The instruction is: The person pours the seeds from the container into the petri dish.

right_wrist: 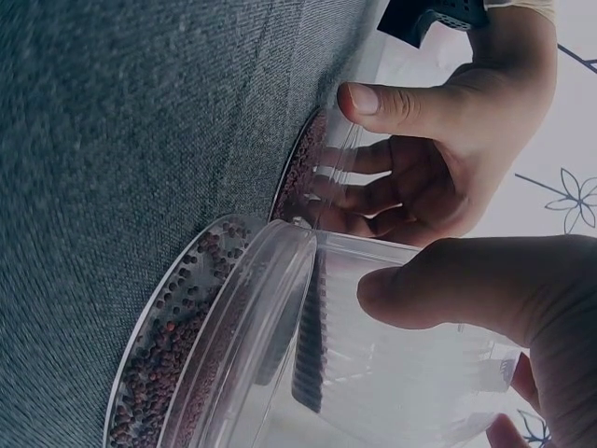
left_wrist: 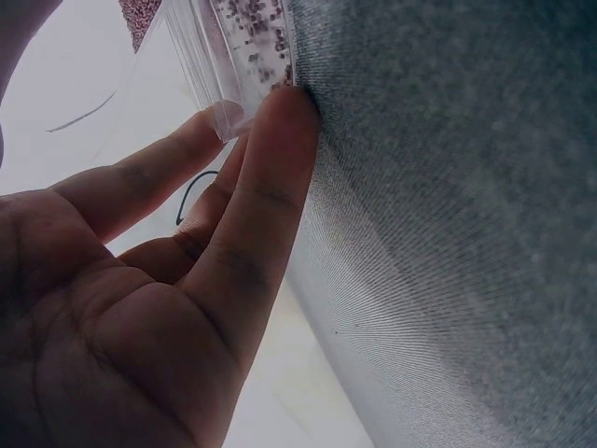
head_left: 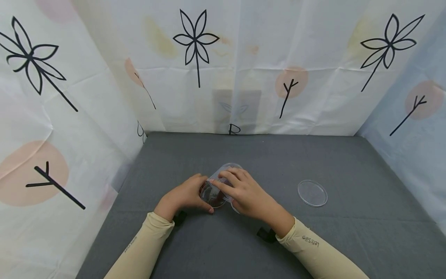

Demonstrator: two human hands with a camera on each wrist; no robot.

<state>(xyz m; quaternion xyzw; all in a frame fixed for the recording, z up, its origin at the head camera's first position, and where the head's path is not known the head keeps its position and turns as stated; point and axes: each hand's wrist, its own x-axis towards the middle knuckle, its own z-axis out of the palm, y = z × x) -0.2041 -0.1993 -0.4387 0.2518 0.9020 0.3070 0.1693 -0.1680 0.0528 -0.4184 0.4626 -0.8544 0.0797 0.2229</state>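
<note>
My left hand [head_left: 186, 193] holds a clear round dish [head_left: 212, 197] low at the table, thumb on the near side and fingers around the far side. Small dark-red grains [left_wrist: 254, 33] lie scattered in that dish. A clear plastic tub [right_wrist: 392, 345] is gripped in my right hand [head_left: 249, 193], tilted over toward the left-hand dish. Beside the tub, in the right wrist view, sits a second shallow dish [right_wrist: 163, 359] with many of the same grains. The tub and right hand hide most of that second dish in the head view.
A clear round lid or shallow dish [head_left: 312, 193] lies flat on the grey cloth-covered table [head_left: 348, 240], to the right of my right hand. White printed cloth [head_left: 244, 104] hangs behind the table and along both sides.
</note>
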